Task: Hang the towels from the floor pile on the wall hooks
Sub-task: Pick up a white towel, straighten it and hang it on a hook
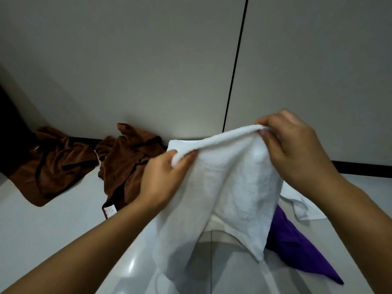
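White terry towel hangs in soft folds, its top edge pinched by left hand and right hand.

— What's ahead of you?
— A plain grey wall, split by a thin dark vertical seam.
— And lower down?
— A black skirting strip runs along its foot. Under me, a glossy pale floor catching spots of light.
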